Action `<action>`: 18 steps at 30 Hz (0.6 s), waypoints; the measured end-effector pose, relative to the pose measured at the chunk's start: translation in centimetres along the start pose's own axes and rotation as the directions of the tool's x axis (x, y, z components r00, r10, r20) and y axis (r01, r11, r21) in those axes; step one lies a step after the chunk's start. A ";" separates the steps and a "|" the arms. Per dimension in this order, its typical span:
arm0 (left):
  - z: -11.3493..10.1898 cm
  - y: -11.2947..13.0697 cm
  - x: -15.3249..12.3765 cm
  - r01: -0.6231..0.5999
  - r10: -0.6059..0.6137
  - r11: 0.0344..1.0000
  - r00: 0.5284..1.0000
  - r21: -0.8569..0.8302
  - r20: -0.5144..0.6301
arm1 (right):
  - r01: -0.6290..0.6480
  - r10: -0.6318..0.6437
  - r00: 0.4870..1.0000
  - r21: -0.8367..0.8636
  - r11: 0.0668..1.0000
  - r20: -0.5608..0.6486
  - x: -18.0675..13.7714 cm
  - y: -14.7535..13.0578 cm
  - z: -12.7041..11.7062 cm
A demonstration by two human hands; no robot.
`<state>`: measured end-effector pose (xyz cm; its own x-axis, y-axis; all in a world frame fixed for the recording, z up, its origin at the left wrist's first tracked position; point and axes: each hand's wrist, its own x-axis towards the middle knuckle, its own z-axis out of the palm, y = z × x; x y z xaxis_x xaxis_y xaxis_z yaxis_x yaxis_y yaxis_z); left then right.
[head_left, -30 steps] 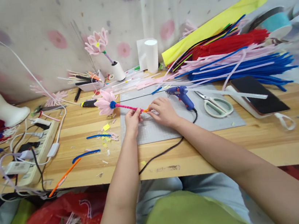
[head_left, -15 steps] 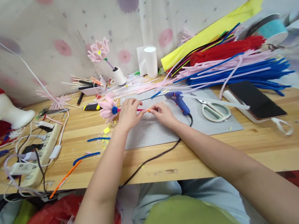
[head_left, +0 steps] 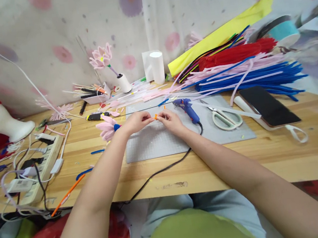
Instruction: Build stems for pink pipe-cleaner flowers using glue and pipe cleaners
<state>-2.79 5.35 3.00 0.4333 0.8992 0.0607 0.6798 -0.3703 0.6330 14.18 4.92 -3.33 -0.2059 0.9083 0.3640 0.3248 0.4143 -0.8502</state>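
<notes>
My left hand is closed round the pink stem of a pipe-cleaner flower, whose pink petals and blue centre stick out to the left of my wrist. My right hand pinches a short orange pipe cleaner at the stem's end, right between the two hands. Both hands hover over a grey cutting mat on the wooden table. A blue glue gun lies just right of my right hand, its black cord running toward the table's front edge.
Scissors and a phone lie to the right. Bundles of blue, pink and red pipe cleaners are stacked at the back right. A power strip with cables sits left, with blue and orange pipe cleaners nearby. A second flower stands at the back.
My left hand slid along the stem toward the orange end, covering most of the pink stem. The flower head shifted left and slightly nearer. The view tilted a little.
</notes>
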 end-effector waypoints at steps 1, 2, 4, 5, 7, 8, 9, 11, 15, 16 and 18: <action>0.1 0.1 -0.1 -0.016 0.017 0.999 1.000 0.043 -0.021 | 0.001 -0.001 1.000 0.010 1.000 -0.004 0.0 0.0 0.0; 0.2 0.3 -0.2 -0.030 0.034 0.996 0.998 0.085 -0.043 | 0.003 -0.003 1.000 0.020 1.000 -0.007 0.1 -0.1 -0.1; 0.4 0.5 -0.3 -0.054 0.068 0.987 0.994 0.150 -0.085 | 0.011 -0.010 1.000 0.039 0.999 -0.011 0.1 -0.2 -0.2; 0.5 0.6 -0.4 -0.066 0.084 0.983 0.992 0.172 -0.098 | 0.014 -0.014 1.000 0.044 0.999 -0.009 0.1 -0.2 -0.3; 0.7 0.6 -0.6 -0.085 0.110 0.974 0.988 0.211 -0.110 | 0.017 -0.017 1.000 0.047 0.999 -0.001 0.1 -0.4 -0.4; 0.7 0.5 -0.7 -0.090 0.119 0.969 0.987 0.231 -0.111 | 0.017 -0.018 1.000 0.044 0.999 0.005 0.1 -0.4 -0.4; 0.8 0.4 -0.8 -0.094 0.126 0.963 0.985 0.252 -0.115 | 0.018 -0.018 1.000 0.041 0.999 0.011 0.1 -0.5 -0.4; 0.9 0.3 -1.1 -0.094 0.137 0.956 0.981 0.279 -0.138 | 0.023 -0.024 1.000 0.042 0.999 0.020 0.1 -0.6 -0.4; 1.2 0.3 -1.5 -0.078 0.131 0.966 0.969 0.247 -0.209 | 0.033 -0.035 0.999 0.075 0.997 0.025 0.1 -0.6 -0.3; 1.2 0.3 -1.5 -0.088 0.143 0.965 0.966 0.246 -0.214 | 0.035 -0.038 0.999 0.087 0.996 0.024 0.1 -0.5 -0.3; 1.2 0.4 -1.5 -0.128 0.188 0.953 0.960 0.274 -0.205 | 0.038 -0.041 0.999 0.113 0.993 0.021 0.2 -0.4 -0.3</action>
<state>-2.47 3.52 2.25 0.4229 0.8417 0.3357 0.7545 -0.5322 0.3839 14.27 4.92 -2.86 -0.2383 0.8893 0.3902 0.2103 0.4395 -0.8733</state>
